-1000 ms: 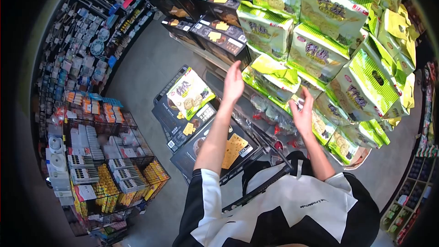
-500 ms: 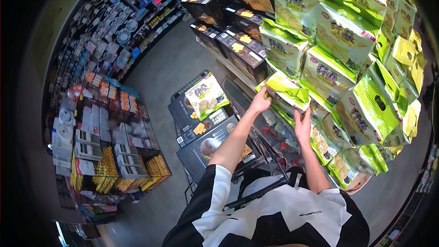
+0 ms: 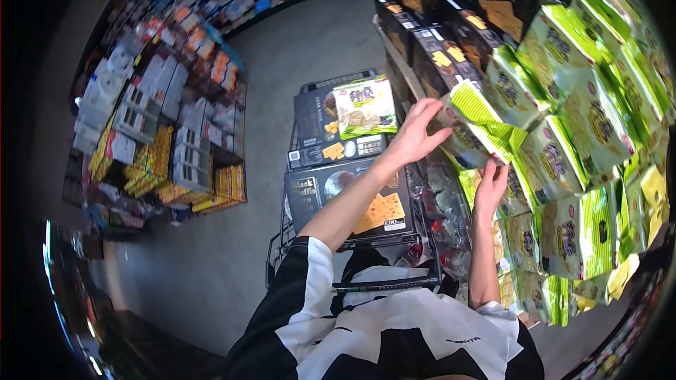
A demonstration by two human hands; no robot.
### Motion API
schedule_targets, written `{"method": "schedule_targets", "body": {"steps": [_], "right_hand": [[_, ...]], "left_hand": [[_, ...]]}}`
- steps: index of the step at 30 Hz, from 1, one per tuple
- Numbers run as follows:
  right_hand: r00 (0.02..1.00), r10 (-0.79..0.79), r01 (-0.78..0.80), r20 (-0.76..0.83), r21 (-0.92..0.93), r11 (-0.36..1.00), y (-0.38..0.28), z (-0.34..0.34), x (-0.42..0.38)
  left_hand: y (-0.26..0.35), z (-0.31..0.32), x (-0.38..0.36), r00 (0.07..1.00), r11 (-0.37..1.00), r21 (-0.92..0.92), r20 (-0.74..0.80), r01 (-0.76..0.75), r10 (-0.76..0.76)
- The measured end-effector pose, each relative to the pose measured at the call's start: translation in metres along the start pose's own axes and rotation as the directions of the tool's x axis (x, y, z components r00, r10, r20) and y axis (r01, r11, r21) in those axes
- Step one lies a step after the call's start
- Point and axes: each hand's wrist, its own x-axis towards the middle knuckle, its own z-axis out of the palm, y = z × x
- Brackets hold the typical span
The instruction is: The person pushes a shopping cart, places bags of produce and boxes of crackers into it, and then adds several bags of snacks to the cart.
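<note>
Between my two hands a green-and-white bag of crackers is tilted in front of the shelf stack. My left hand grips its left edge, thumb and fingers closed on it. At the bag's lower right corner, my right hand has its fingers pressed on the packaging. A similar cracker bag lies face up in the shopping cart, on top of a black cracker box. Nearer to me in the cart is another black box with a cracker picture.
Rows of green cracker bags fill the display on my right, with black boxes stacked beyond them. Clear plastic packs sit low beside the cart. Across the grey floor, a wire rack of goods stands on the left.
My view has turned right, so the cart and rack sit differently in the picture. The held bag has tilted, and both hands remain on it.
</note>
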Motion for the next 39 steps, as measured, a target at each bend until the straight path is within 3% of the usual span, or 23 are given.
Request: {"method": "schedule_targets", "body": {"steps": [2, 4, 6, 7, 8, 10, 12, 14, 17, 21, 24, 29, 32, 33, 36, 39], "right_hand": [[0.995, 0.027, -0.03, 0.091, 0.038, 0.999, -0.017, 0.026, 0.01], [0.985, 0.012, -0.033, 0.172, 0.118, 0.992, -0.034, 0.066, 0.013], [0.953, -0.132, 0.098, 0.274, 0.135, 0.986, -0.046, 0.111, 0.014], [0.938, -0.127, 0.085, 0.323, 0.141, 0.986, -0.058, 0.135, 0.012], [0.922, -0.121, 0.071, 0.369, 0.144, 0.987, -0.067, 0.158, 0.009], [0.852, -0.171, 0.19, 0.495, 0.012, 0.982, -0.064, 0.202, 0.012], [0.796, -0.295, 0.29, 0.529, 0.096, 0.952, -0.067, 0.253, 0.005], [0.715, -0.156, 0.241, 0.682, -0.031, 0.97, -0.08, 0.289, -0.002], [0.613, -0.108, 0.224, 0.783, -0.041, 0.974, -0.059, 0.349, -0.011], [0.535, -0.006, 0.285, 0.845, -0.174, 0.943, -0.017, 0.401, -0.018], [0.501, 0.19, 0.242, 0.844, -0.347, 0.906, 0.006, 0.42, -0.02], [0.485, 0.271, 0.358, 0.831, -0.472, 0.806, 0.031, 0.422, -0.008], [0.492, 0.342, 0.361, 0.801, -0.545, 0.757, 0.044, 0.416, -0.009], [0.509, 0.307, 0.357, 0.804, -0.521, 0.775, 0.058, 0.415, -0.01], [0.515, 0.351, 0.25, 0.782, -0.529, 0.811, 0.042, 0.406, -0.019], [0.547, 0.234, 0.232, 0.804, -0.415, 0.88, 0.056, 0.39, -0.039]], "left_hand": [[0.01, -0.037, 0.004, 0.999, 1.0, -0.003, -0.038, -0.016, 0.016], [0.012, -0.075, 0.003, 0.993, 0.992, 0.122, -0.108, -0.043, 0.056], [0.005, -0.118, -0.003, 0.985, 0.975, 0.221, -0.168, -0.011, 0.05], [-0.001, -0.139, -0.007, 0.976, 0.961, 0.278, -0.209, -0.001, 0.062], [-0.005, -0.157, -0.013, 0.962, 0.967, 0.245, -0.273, 0.065, 0.004], [-0.022, -0.191, -0.028, 0.918, 0.957, 0.219, -0.386, 0.19, -0.093], [-0.031, -0.218, -0.045, 0.839, 0.941, 0.151, -0.511, 0.302, -0.187], [-0.054, -0.242, -0.065, 0.789, 0.945, 0.1, -0.582, 0.312, -0.198], [-0.084, -0.268, -0.09, 0.712, 0.899, 0.103, -0.651, 0.425, -0.262], [-0.16, -0.282, -0.126, 0.625, 0.856, -0.05, -0.661, 0.514, -0.414], [-0.225, -0.273, -0.151, 0.599, 0.849, -0.204, -0.629, 0.488, -0.496], [-0.266, -0.242, -0.168, 0.484, 0.683, -0.289, -0.528, 0.671, -0.698], [-0.286, -0.228, -0.172, 0.54, 0.689, -0.096, -0.548, 0.718, -0.639], [-0.291, -0.227, -0.172, 0.533, 0.695, -0.154, -0.534, 0.702, -0.657], [-0.272, -0.234, -0.163, 0.515, 0.602, -0.095, -0.425, 0.793, -0.745], [-0.303, -0.23, -0.189, 0.612, 0.68, -0.066, -0.378, 0.73, -0.695]]}}
